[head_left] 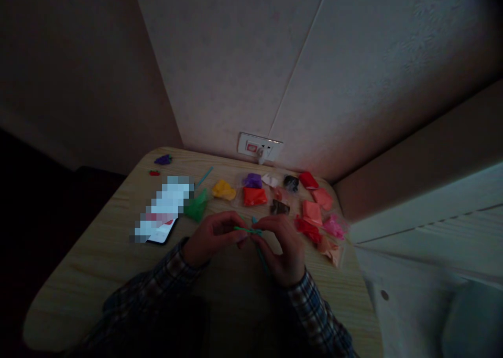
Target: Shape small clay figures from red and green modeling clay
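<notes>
Above the middle of the table, my left hand (216, 237) and my right hand (285, 250) meet with fingertips nearly touching. The left is closed in a pinch on a thin green strip (241, 229), which spans towards the right fingertips. My right hand is closed around a light blue stick-like tool (260, 257); its upper tip shows past the fingers. Whether the right fingertips also grip the strip, I cannot tell. Closest to the left hand lies a bag of green clay (196, 206).
Bags of coloured clay, including yellow (223, 190), orange (254, 196) and salmon (312, 212), spread along the table's (94, 263) back and right. A lit phone (167, 211), another blue stick (204, 176), a purple grape-like piece (163, 160) and a small red piece (154, 173) lie left.
</notes>
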Available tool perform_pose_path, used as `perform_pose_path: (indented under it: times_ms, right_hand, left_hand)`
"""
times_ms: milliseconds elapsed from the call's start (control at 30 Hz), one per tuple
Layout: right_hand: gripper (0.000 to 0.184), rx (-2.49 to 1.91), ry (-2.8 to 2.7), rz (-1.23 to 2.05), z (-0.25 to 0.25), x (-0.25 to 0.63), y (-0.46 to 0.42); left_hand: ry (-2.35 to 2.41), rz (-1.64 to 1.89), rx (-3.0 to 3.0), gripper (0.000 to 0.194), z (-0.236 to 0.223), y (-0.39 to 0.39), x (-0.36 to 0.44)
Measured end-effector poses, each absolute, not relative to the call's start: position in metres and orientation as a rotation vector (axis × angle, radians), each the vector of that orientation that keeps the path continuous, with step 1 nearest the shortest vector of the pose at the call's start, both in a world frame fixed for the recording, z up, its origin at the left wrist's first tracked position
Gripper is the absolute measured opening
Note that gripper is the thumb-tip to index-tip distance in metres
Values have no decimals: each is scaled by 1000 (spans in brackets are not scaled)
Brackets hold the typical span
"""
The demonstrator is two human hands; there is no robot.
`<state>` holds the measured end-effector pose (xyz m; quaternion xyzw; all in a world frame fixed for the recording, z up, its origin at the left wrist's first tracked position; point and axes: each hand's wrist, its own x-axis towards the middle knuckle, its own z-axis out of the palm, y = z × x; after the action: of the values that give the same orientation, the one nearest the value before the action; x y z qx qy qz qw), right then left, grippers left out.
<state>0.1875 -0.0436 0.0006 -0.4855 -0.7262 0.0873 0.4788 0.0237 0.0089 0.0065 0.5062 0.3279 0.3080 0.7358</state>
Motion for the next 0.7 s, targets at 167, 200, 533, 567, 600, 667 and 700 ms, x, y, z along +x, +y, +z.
perform_pose_path:
  times_ms: [167, 200, 533, 567, 600, 667, 700]
  right_hand:
    - [5, -1187, -1775, 228, 2, 186, -43]
    - [5, -1190, -1771, 233, 2, 186, -43]
    - [7, -1158, -1743, 217, 2, 188, -45]
    - [7, -1155, -1737, 221, 3, 188, -45]
    - [8, -1155, -1732, 226, 3, 187, -45]
    - [10, -1160, -1725, 241, 4, 187, -45]
    - [10, -1160, -1725, 249, 4, 187, -45]
  left_hand:
    - [692, 699, 1087, 21, 5, 9, 23]
    - [682, 703, 1079, 22, 5, 9, 23]
    - [682, 706, 1032, 23, 5, 10, 23]
    - [681, 705, 1038, 23, 5, 10, 23]
    - [676, 707, 1041, 24, 5, 10, 22]
    - [664, 713, 1026, 25, 5, 10, 22]
    - [657, 716, 1008, 26, 4, 10, 22]
